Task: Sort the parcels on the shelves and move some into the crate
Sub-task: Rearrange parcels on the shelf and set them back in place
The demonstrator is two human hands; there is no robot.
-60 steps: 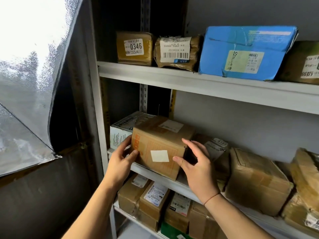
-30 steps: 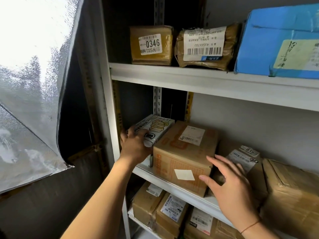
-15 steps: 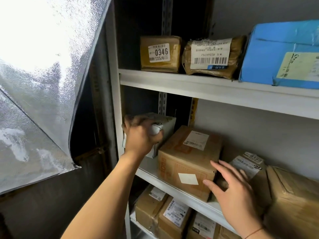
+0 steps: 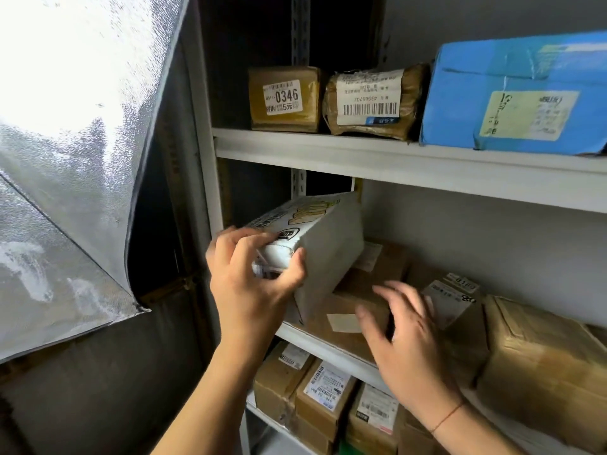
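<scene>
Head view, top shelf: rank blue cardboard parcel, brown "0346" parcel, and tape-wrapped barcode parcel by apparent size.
1. Blue cardboard parcel, clearly largest, though cut off at the frame's right edge.
2. Tape-wrapped brown parcel with the barcode label and small brown parcel labelled 0346: too similar to rank; the first looks slightly wider.

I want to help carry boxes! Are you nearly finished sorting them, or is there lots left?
Lots left. Done: nothing I can confirm, and no crate is in view. In hand: the left hand grips the white box, lifted and tilted over the brown box, while the right hand rests open on that one. Left: parcels fill the top shelf and the rows below.
</scene>
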